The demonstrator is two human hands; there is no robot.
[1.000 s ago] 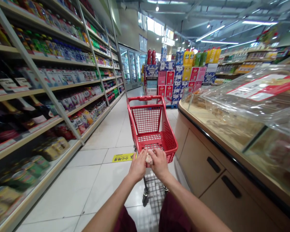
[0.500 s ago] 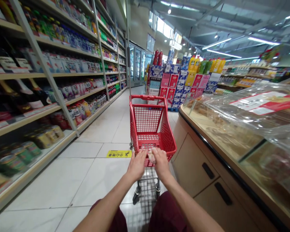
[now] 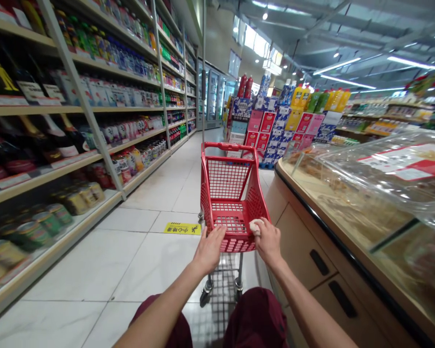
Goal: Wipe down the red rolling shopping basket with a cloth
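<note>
A red plastic shopping cart (image 3: 235, 217) stands straight in front of me, its basket showing nothing inside. My right hand (image 3: 268, 241) is closed on a crumpled white cloth (image 3: 255, 226) and presses it to the front right rim of the basket. On the near rim, left of centre, rests my left hand (image 3: 210, 249), fingers stretched out and holding nothing. The cart's handle (image 3: 229, 146) is on the far side, away from both hands.
Drink shelves (image 3: 130, 116) run along the left. On the right is a wooden counter (image 3: 304, 227) with clear covers (image 3: 384, 169). Stacked drink cartons (image 3: 268, 130) stand beyond the cart. A yellow floor sticker (image 3: 182, 228) lies left of it.
My right hand has slid right along the rim with the cloth, from beside my left hand to the basket's right corner. My left hand stays on the rim. The view has shifted slightly.
</note>
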